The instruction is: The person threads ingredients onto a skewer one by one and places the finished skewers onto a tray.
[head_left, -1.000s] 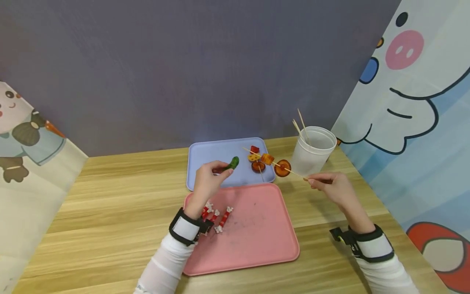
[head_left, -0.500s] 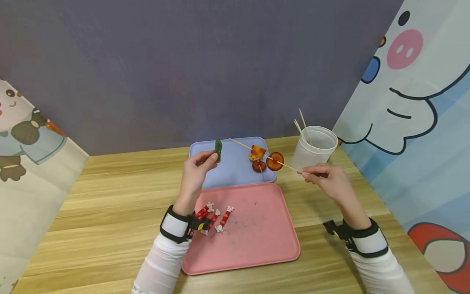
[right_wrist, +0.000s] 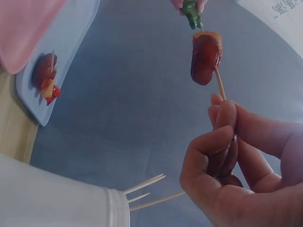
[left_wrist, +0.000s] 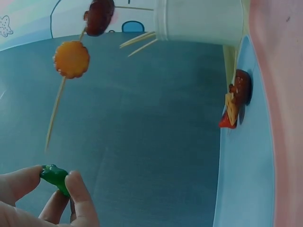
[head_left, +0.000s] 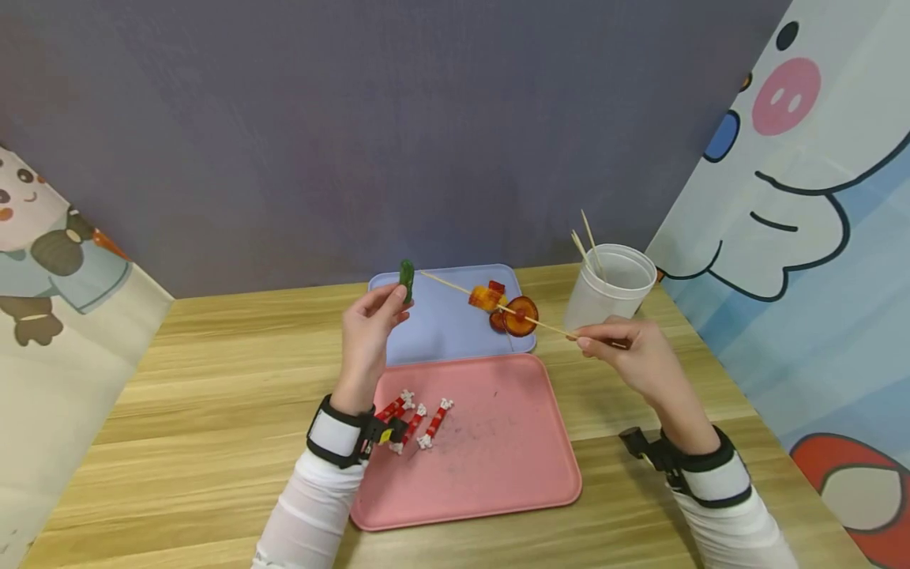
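Note:
Between thumb and fingers, my left hand (head_left: 366,336) pinches a glossy green pepper piece (head_left: 406,275) above the blue tray. My right hand (head_left: 629,352) pinches the lower end of a wooden skewer (head_left: 554,327). Threaded on it are a round brown piece (head_left: 522,316), perhaps a mushroom or sausage slice, and a scalloped orange-yellow piece (left_wrist: 72,59), like corn. The bare skewer tip points left at the pepper piece; a small gap separates them in the left wrist view. The right wrist view shows the brown piece (right_wrist: 205,60) nearer the right hand.
On the blue tray (head_left: 434,336) lies another skewer with a brown piece (left_wrist: 243,86), a yellow piece and a red one. Closer stands a pink tray (head_left: 505,466) with several red-and-white sticks (head_left: 435,423). A white tub (head_left: 600,304) with several skewers is at right.
My left hand has moved left and turned the green pepper piece upright. The right hand has shifted left with the loaded skewer, whose tip now lies near the pepper.

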Tool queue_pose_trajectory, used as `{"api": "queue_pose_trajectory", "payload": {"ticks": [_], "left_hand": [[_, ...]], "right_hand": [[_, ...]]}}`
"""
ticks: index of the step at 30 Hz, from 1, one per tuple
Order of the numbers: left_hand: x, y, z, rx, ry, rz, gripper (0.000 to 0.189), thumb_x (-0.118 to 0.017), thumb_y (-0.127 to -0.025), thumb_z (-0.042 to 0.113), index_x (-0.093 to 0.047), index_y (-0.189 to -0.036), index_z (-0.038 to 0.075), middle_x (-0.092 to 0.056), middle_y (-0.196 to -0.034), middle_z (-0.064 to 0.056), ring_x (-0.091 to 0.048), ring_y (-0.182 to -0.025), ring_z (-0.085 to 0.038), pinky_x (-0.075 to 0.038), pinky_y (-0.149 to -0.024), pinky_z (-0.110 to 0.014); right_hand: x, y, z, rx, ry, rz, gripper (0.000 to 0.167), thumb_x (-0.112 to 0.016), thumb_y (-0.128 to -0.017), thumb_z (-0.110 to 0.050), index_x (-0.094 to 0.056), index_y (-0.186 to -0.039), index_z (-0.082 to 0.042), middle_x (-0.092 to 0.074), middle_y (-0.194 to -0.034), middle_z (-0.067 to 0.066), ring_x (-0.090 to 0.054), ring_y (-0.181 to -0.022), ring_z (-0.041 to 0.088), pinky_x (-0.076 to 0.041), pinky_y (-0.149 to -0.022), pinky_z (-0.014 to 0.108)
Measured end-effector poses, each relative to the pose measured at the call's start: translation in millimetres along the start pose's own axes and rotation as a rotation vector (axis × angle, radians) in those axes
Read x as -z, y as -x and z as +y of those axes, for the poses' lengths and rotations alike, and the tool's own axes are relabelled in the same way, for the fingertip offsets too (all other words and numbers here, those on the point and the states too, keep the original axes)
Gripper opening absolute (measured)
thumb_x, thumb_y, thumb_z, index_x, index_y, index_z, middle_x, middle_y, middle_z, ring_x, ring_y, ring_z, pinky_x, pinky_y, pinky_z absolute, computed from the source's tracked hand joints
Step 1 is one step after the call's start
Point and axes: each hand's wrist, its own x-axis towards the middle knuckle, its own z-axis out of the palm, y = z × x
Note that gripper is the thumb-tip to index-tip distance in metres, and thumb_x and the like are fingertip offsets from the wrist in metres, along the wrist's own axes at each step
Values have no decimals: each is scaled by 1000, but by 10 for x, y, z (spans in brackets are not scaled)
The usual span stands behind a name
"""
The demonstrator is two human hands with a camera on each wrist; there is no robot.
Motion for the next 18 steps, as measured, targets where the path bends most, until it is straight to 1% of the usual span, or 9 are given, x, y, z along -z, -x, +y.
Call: {"api": "queue_pose_trajectory", "payload": {"ticks": [5,7,12,18], "left_hand": [[14,-2,-13,-46,27,-6,32,-70,-86,13,-64,-109,-8,-68,-87,-3,-70,-78,-16,-57,-77,-31],[13,-3,-13,-67,27,-2,33,-71,-85,13,-64,-109,-8,-68,-88,-3,-70,-78,-15,-57,-77,-30],[3,0,-11,-88,27,11,33,-72,-84,13,-64,-107,-9,-67,-88,-4,-70,-76,-13,-57,-76,-30],[-13,0,-11,-87,15,19,33,-73,-83,13,-65,-106,-8,-67,-88,-4,-70,-76,-14,-57,-79,-36]], "right_hand": [[-48,-2,8,37,-1,2,14,-71,-83,-9,-75,-95,-2,-66,-77,-3,-56,-65,2,-43,-53,20],[-56,0,13,41,6,1,14,-71,-84,-9,-75,-94,-2,-66,-76,-5,-55,-65,3,-43,-53,20],[-69,-2,23,39,14,-10,13,-71,-84,-9,-75,-94,-3,-67,-79,1,-58,-67,2,-45,-55,19],[-71,-8,13,49,12,-13,13,-71,-83,-8,-75,-94,-3,-69,-82,8,-59,-69,1,-46,-57,18]]}}
